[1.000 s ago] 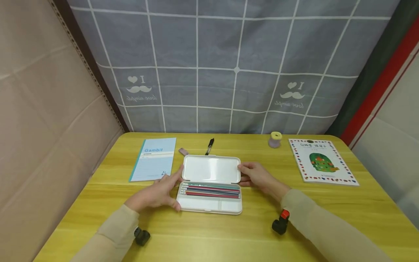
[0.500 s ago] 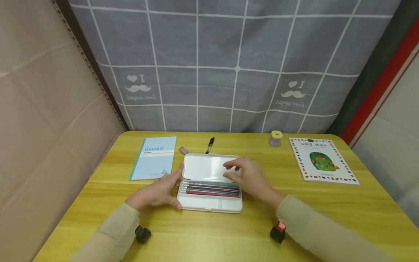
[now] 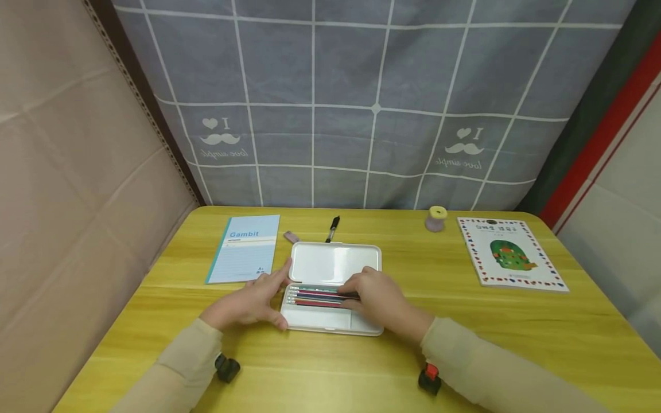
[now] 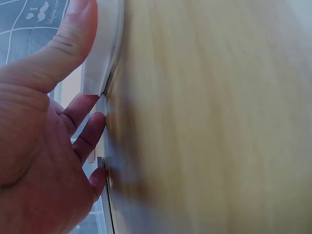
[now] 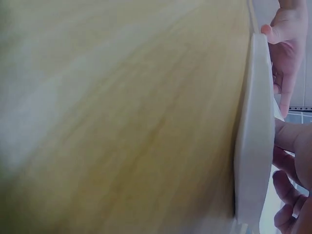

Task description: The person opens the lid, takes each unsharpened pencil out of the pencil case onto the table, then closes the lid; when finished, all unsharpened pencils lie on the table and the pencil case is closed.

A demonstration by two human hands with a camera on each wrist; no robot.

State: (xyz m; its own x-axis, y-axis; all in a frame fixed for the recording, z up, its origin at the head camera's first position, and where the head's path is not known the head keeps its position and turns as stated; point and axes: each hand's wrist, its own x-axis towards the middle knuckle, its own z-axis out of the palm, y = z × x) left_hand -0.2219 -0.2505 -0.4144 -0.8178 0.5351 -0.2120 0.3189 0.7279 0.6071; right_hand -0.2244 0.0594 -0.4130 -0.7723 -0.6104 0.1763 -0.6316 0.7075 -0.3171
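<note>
A white pencil case (image 3: 320, 318) lies with its lid (image 3: 330, 261) tipped back. Several striped pencils (image 3: 315, 297) lie side by side in its rear compartment. My left hand (image 3: 253, 301) holds the case at its left end, thumb at the front corner and index finger by the hinge; the left wrist view shows the thumb (image 4: 78, 34) against the white wall. My right hand (image 3: 382, 298) reaches over the right half of the case, thumb and fingers curled about the pencils and covering their right ends. In the right wrist view its fingers (image 5: 287, 190) are behind the case wall.
A blue notebook (image 3: 244, 249) lies to the left. Behind the case are a pinkish eraser (image 3: 291, 236) and a black-capped pen (image 3: 333, 228). A yellow-topped spool-like object (image 3: 436, 219) and a picture book (image 3: 511, 254) are at the back right of the wooden table (image 3: 289, 378).
My right hand has left the lid's right edge, moved left and down over the case, and now has its fingers at the pencils. The left hand stays at the left end.
</note>
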